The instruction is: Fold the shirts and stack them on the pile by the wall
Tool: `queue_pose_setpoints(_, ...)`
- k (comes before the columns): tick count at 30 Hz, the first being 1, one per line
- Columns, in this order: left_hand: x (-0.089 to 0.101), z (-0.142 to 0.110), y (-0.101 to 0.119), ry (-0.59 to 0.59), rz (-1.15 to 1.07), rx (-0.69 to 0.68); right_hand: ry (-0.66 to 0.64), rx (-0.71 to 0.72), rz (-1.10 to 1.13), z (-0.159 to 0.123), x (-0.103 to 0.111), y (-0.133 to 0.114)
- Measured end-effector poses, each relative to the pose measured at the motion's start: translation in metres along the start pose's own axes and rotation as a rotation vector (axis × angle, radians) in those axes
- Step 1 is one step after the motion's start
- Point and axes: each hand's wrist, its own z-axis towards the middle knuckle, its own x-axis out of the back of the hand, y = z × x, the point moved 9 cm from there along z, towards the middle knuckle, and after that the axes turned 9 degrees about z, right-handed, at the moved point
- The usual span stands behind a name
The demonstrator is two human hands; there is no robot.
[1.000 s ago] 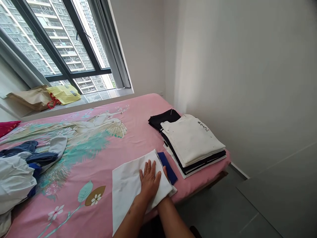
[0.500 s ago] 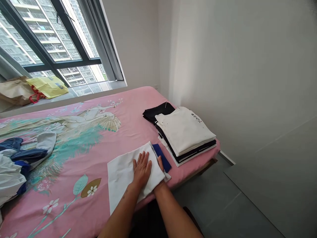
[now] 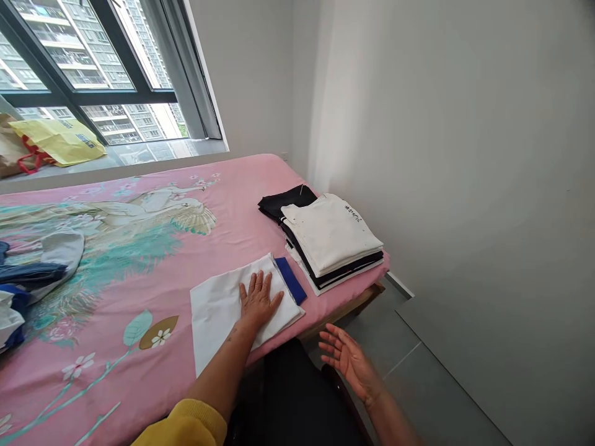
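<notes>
Catalogued from near to far, with the white cloth (image 3: 214,316) as landmark.

Item: our yellow sleeve (image 3: 188,424), on the left arm, nearer to us than the white cloth. Item: our black trousers (image 3: 297,396), also on the near side of it, below the bed's edge.

Item: our right hand (image 3: 346,359), right of the white cloth and apart from it, beyond the bed's edge. Fingers loosely parted and slightly curled, palm partly showing, holding nothing.

Item: our left hand (image 3: 258,301), lying flat on the white cloth, fingers and thumb spread, pinching nothing.

Item: the white cloth itself, folded, lying on the pink bed (image 3: 242,217) near its edge.

Item: blue cloth (image 3: 292,282), against the white cloth's right side, partly covered by it.

Item: heap (image 3: 35,272), well to the left of the white cloth, of blue, white and grey clothes, cut off by our view.

Item: stack (image 3: 332,232), beyond the white cloth and to its right; folded, white on top with dark lettering, black layers beneath.

Item: black cloth (image 3: 286,201), folded, farther from the white cloth, at the stack's back left.

Item: yellow bag (image 3: 65,141), far beyond the white cloth to the left, on the sill under the window (image 3: 93,93).
</notes>
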Motion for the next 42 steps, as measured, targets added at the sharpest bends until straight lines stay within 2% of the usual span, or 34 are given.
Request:
queue_pose_setpoints(3, 0.005, -0.003, 0.002, -0.043, -0.024, -0.006, 0.148, 0.045, -0.066, -0.011, 0.022, 0.006)
queue_pose_setpoints(5, 0.011, -0.011, -0.002, -0.044, -0.044, -0.021, 0.174, 0.086, -0.124, -0.015, 0.018, 0.006)
queue_pose_setpoints(7, 0.02, -0.024, -0.011, -0.003, -0.039, -0.031, 0.16, 0.161, -0.2, -0.016, 0.001, 0.001)
queue_pose_setpoints(10, 0.029, -0.048, -0.034, 0.045, 0.002, -0.019, 0.029, 0.306, -0.353, -0.012, -0.054, -0.012)
queue_pose_setpoints(14, 0.029, -0.077, -0.061, 0.031, 0.05, -0.016, -0.284, 0.538, -0.668, 0.0, -0.161, -0.019)
queue_pose_setpoints(17, 0.031, -0.085, -0.061, 0.027, 0.068, -0.079, -0.431, 0.695, -0.997, 0.024, -0.229, -0.007)
queue_pose_setpoints(20, 0.033, -0.082, -0.056, 0.027, 0.05, -0.133, -0.492, 0.747, -1.33, 0.061, -0.268, 0.015)
queue_pose_setpoints(24, 0.026, -0.079, -0.065, 0.016, 0.013, -0.046, -0.565, 0.742, -1.59, 0.098, -0.287, 0.041)
queue_pose_setpoints(29, 0.015, -0.088, -0.07, 0.088, -0.021, -0.016, -0.742, 0.722, -1.671, 0.11, -0.299, 0.078)
queue_pose_setpoints(34, 0.01, -0.092, -0.073, 0.08, -0.105, 0.013, -0.794, 0.562, -1.828, 0.135, -0.307, 0.111)
queue_pose_setpoints(38, 0.013, -0.092, -0.076, 0.079, -0.134, 0.025, -0.737, 0.52, -1.865, 0.145, -0.315, 0.113)
queue_pose_setpoints(42, 0.024, -0.082, -0.085, 0.097, -0.16, -0.036, -0.565, 0.701, -1.744, 0.134, -0.312, 0.089)
